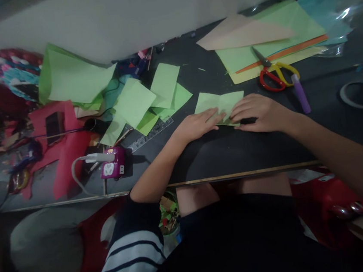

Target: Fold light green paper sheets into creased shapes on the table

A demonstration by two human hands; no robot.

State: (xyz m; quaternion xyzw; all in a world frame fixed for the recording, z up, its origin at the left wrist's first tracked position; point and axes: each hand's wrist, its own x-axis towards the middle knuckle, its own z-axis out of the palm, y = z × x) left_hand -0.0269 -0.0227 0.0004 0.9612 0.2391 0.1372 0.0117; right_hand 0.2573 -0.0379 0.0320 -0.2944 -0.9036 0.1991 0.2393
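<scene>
A light green sheet of paper (210, 101) with a crease down its middle lies on the dark table before me. My left hand (199, 124) rests on its lower left part, fingers stretched out flat. From the right, my right hand (261, 111) covers part of the other half. Its fingers lie over the paper, and a dark gap shows between them and the thumb. Fingers of both hands hide the lower middle of the sheet. Scissors (271, 79) with one red and one yellow handle, and a purple glue-stick-like tube (301, 94), lie beyond my right hand.
Cut green papers (135, 102) partly cover a clear ruler (150, 135) on the left. A purple power adapter (113, 162) sits near the table edge, beside red paper (69, 152). Coloured sheets (273, 22) lie at the back right. A roll of tape (362, 94) is far right.
</scene>
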